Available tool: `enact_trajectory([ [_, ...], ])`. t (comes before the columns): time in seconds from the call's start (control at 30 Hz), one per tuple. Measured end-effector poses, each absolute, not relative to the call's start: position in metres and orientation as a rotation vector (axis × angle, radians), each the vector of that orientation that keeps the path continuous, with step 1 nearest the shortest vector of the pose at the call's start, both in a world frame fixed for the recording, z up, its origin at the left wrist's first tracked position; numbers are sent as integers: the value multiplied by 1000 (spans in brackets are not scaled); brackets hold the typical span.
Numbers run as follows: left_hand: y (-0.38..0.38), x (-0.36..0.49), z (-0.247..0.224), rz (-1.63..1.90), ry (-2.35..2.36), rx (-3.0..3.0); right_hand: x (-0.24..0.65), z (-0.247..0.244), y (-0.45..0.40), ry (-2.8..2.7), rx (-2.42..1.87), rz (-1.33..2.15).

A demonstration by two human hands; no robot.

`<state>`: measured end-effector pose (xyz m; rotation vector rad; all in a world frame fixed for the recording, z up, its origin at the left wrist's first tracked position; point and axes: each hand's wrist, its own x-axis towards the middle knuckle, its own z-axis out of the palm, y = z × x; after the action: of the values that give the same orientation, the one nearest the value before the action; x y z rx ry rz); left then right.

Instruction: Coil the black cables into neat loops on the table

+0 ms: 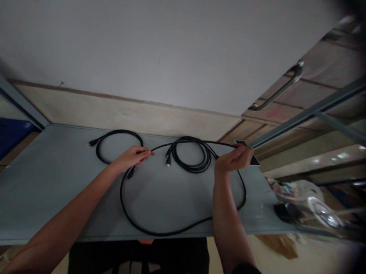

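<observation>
Across the middle of the frame, a black cable [155, 234] stretches from the left hand [138, 156], its fingertips pinched on it, to the right hand [236, 157], its fingers curled closed around it; slack loops toward bottom centre over the table [67, 190]. The step seems to be shaping this length; the next move likely calls for steady grips, clear of the coiled cable [192, 169] beneath.

Head-worn | facing forward-down | near hands [137, 156] [236, 158] | right edge seemingly blurred
</observation>
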<state>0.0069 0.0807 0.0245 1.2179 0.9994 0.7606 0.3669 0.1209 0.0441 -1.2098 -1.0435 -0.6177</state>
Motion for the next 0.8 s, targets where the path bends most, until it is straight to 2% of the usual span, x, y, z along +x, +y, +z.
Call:
enact_trajectory([
  [0.27,80,8,25,802,1043,1159,349,31,137,-1522,-1382,-140],
  [0.7,79,-3,36,551,1067,1305,320,40,122,-1731,-1282,-202],
  [0.8,78,-3,35,492,1092,1380,310,39,118,-1870,-1274,-109],
])
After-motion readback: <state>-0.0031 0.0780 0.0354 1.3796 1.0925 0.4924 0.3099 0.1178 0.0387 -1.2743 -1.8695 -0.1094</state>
